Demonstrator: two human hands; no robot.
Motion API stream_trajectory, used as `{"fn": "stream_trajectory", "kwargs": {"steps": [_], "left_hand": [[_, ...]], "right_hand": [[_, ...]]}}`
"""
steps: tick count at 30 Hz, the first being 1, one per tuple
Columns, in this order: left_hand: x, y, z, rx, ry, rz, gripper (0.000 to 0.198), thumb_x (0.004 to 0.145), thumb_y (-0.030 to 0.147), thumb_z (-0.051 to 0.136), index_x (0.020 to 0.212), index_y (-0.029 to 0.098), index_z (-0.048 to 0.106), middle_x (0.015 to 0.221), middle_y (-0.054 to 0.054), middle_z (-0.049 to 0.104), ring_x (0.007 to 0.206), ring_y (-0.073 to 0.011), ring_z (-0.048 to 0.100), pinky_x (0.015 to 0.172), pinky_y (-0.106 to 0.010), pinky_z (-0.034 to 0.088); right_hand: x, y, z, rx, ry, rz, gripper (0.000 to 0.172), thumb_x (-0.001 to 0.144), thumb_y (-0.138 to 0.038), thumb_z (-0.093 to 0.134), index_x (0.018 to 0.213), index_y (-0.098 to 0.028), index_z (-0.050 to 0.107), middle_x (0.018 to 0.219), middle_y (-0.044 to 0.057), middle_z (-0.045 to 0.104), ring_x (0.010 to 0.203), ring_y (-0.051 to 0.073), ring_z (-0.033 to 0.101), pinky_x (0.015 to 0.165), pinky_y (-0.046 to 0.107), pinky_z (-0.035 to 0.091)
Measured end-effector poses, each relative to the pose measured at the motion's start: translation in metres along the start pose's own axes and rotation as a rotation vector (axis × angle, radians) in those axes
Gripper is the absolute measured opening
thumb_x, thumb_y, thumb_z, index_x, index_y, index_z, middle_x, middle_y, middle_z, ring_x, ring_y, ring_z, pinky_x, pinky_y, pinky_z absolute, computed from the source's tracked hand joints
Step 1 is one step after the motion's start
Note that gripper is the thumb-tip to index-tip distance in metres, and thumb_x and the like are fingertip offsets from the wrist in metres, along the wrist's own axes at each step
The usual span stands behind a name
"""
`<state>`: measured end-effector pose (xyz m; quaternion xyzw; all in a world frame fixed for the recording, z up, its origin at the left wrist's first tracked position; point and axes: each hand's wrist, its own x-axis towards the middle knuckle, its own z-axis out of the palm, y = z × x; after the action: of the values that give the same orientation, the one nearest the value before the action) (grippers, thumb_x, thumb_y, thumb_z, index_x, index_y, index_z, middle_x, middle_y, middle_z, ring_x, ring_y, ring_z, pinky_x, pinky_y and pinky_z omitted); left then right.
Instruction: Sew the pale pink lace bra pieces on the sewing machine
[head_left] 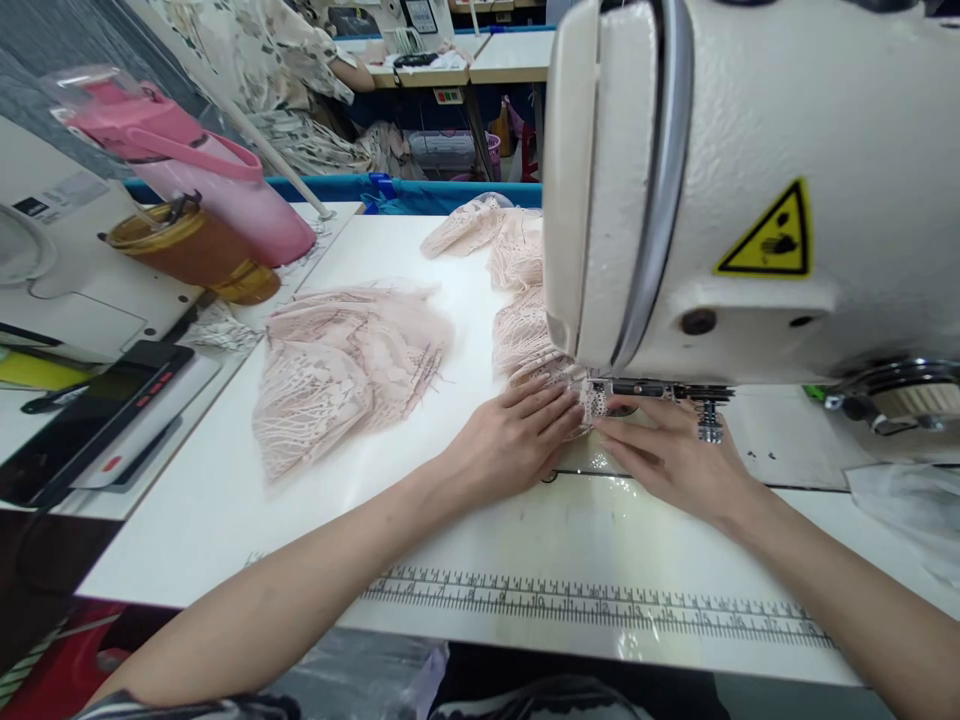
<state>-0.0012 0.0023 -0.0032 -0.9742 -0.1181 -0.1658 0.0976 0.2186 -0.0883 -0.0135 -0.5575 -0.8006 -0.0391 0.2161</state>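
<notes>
Noted a printed ruler (600,605) running along the near edge of the white table (225,500). Found both bare hands just beyond it, laid palm down and side by side, fingertips nearly meeting. Saw the left hand (517,440) flat, fingers straight and close together, its grip spread out and closed around nothing, fingertips pressing the near end of a pale pink lace strip (525,335) onto the table. Saw the right hand (675,460) flat as well, its grip likewise unclenched and holding nothing, fingers touching the same end of the lace right under the head of the cream sewing machine (750,150). Could not make out the needle itself behind the lace and fingers. Traced the lace strip away from the hands along the left side of the machine toward the far edge of the table. Spotted a loose pile of lace (345,370) to the left, well apart from the hands. Noticed a black device with red buttons (97,420) farther left, then a brown cup (187,245) touching a pink bottle (217,180) lying on its side. Made out a yellow warning sticker (772,235) on the machine, and beyond the table another person in a patterned top (262,60) at another bench.
</notes>
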Motion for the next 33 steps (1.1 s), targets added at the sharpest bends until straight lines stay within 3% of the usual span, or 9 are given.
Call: {"fn": "stream_trajectory", "kwargs": {"steps": [14, 21, 26, 33], "left_hand": [[0.003, -0.001, -0.003, 0.008, 0.02, -0.049, 0.033, 0.097, 0.02, 0.039, 0.117, 0.011, 0.064, 0.119, -0.008, 0.065, 0.115, -0.0203, 0.06, 0.105, -0.038, 0.048], [0.002, 0.0, -0.002, 0.053, 0.007, -0.055, 0.033, 0.097, 0.018, 0.04, 0.118, 0.008, 0.063, 0.12, -0.011, 0.064, 0.114, -0.0229, 0.061, 0.103, -0.04, 0.049], [0.002, 0.002, 0.0, 0.093, 0.002, -0.051, 0.033, 0.096, 0.017, 0.042, 0.119, 0.007, 0.062, 0.123, -0.012, 0.063, 0.115, -0.0247, 0.06, 0.102, -0.04, 0.049], [0.0, 0.007, 0.001, 0.139, -0.045, -0.063, 0.033, 0.095, 0.015, 0.045, 0.123, 0.006, 0.059, 0.126, -0.015, 0.061, 0.118, -0.0266, 0.058, 0.104, -0.042, 0.047]], "right_hand": [[-0.002, -0.002, 0.008, -0.093, -0.046, 0.024, 0.032, 0.096, -0.044, 0.044, 0.123, -0.038, 0.06, 0.124, 0.0, 0.062, 0.085, 0.018, 0.064, 0.082, 0.041, 0.044], [0.001, -0.002, 0.008, -0.136, 0.044, -0.012, 0.03, 0.094, -0.042, 0.047, 0.119, -0.035, 0.063, 0.109, 0.003, 0.066, 0.086, 0.019, 0.061, 0.082, 0.039, 0.046], [-0.001, -0.002, 0.011, -0.195, 0.067, 0.004, 0.032, 0.093, -0.043, 0.049, 0.121, -0.037, 0.061, 0.105, 0.002, 0.067, 0.075, 0.019, 0.061, 0.083, 0.043, 0.047], [0.0, -0.001, 0.012, -0.207, 0.131, -0.036, 0.03, 0.093, -0.04, 0.05, 0.119, -0.033, 0.062, 0.106, 0.004, 0.067, 0.089, 0.02, 0.062, 0.088, 0.041, 0.045]]}}
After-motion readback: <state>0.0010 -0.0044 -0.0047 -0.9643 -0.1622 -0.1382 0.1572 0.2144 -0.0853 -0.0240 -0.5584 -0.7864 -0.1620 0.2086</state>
